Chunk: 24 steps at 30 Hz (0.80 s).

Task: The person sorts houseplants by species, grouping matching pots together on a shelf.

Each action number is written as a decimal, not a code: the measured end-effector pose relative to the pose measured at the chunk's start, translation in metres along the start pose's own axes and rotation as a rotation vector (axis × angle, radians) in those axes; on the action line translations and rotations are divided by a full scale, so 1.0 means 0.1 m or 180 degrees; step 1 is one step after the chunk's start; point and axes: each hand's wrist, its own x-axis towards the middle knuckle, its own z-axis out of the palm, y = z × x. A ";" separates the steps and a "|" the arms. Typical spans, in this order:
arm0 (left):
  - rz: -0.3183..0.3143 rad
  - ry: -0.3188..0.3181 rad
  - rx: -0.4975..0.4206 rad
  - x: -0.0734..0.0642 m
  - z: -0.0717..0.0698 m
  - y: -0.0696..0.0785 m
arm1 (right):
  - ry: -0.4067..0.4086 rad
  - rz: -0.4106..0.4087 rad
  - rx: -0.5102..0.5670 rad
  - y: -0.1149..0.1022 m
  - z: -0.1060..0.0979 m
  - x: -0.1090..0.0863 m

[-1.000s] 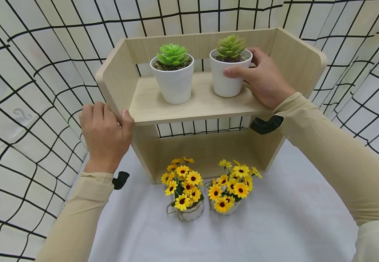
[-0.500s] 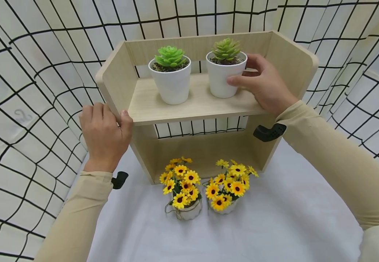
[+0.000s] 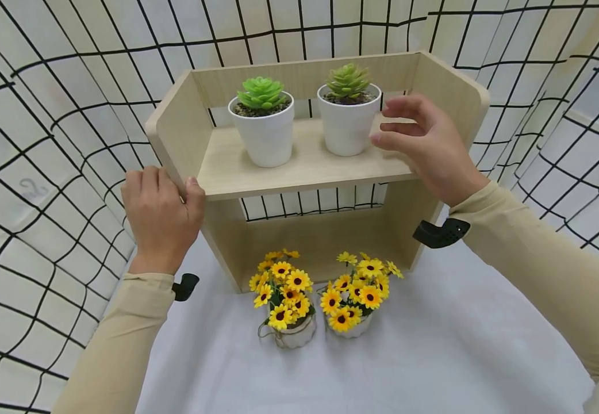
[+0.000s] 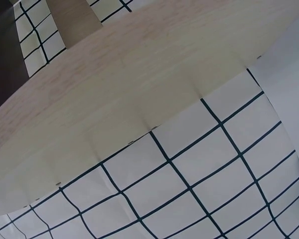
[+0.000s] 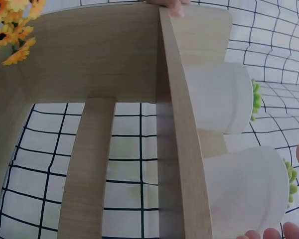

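On the upper board of a light wooden shelf point(image 3: 310, 183) stand two white pots: a left succulent pot point(image 3: 267, 138) with a bright green plant, and a right succulent pot point(image 3: 347, 127) with a duller one. My left hand point(image 3: 162, 215) grips the front edge of the shelf's left side panel, its fingers over the outer side. Just right of the right succulent pot is my right hand point(image 3: 429, 146), fingers spread apart from the thumb and nothing held. In the right wrist view, fingertips point(image 5: 269, 234) show beside the pots. The left wrist view shows the panel point(image 4: 114, 99) but no hand.
Two pots of yellow flowers, a left one point(image 3: 296, 333) and a right one point(image 3: 356, 328), stand on the white cloth point(image 3: 382, 379) before the shelf's lower compartment. A black wire grid point(image 3: 35, 230) surrounds the shelf at the back and sides.
My right hand has let go of the right succulent pot and drawn away to the right, its fingers opening. That pot stays on the upper board. My left hand keeps its grip.
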 end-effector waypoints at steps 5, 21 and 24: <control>-0.0009 -0.0011 0.0035 0.00 0.01 -0.01 | 0.0087 -0.0209 -0.0148 0.05 -0.01 -0.21; -0.0038 0.0024 0.0003 0.00 0.02 -0.01 | -0.0150 -0.0698 0.0542 0.53 -0.16 -0.73; -0.0045 0.0026 -0.0008 0.00 0.02 0.00 | -0.0190 -0.0783 0.0455 0.65 -0.19 -0.82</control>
